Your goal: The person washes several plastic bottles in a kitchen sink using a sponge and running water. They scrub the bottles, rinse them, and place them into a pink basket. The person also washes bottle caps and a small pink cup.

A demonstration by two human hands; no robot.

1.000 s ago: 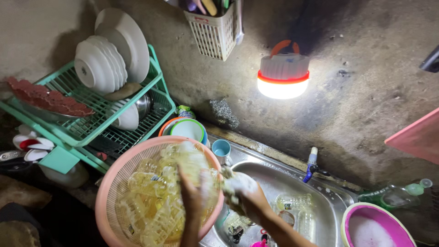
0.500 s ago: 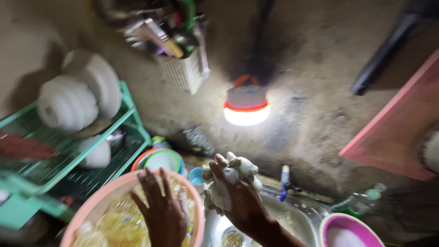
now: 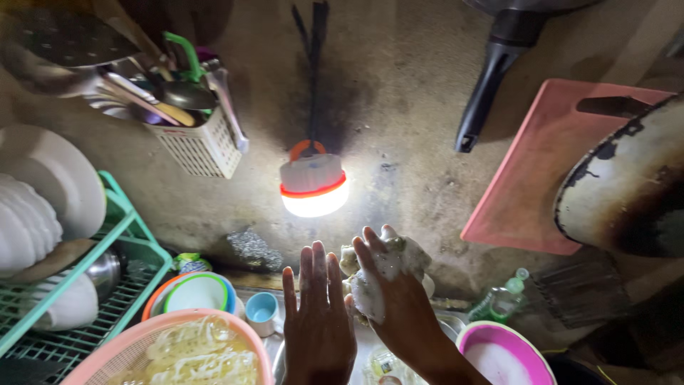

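Right, your right hand (image 3: 388,296) is clenched around a soapy sponge (image 3: 385,264), raised in front of the wall just below the lamp (image 3: 313,184). Your left hand (image 3: 317,317) is released, fingers spread flat, holding nothing, just beside the right.

Handling: the sponge looks soft, light and squashy, and it's coated in foam, so expect it to be slippery. Grip it across the middle with the whole palm, as you have it, not by a corner. It looks like it may be a bundle of scrubber and sponge; can't tell which for sure.

Around you:
- pink plastic colander (image 3: 178,353) lower left, ribbed mesh wall, full of clear glassy items, wet and likely fragile
- small blue cup (image 3: 261,312) and stacked coloured bowls (image 3: 191,294) near it, hard smooth plastic
- green wire dish rack (image 3: 135,242) with white plates (image 3: 50,189), glazed, breakable
- pink basin (image 3: 502,353) lower right, foamy water inside
- white slotted utensil basket (image 3: 196,146) on the rough concrete wall
- pink cutting board (image 3: 548,178), flat, stiff
- black pan handle (image 3: 484,93) hanging above it
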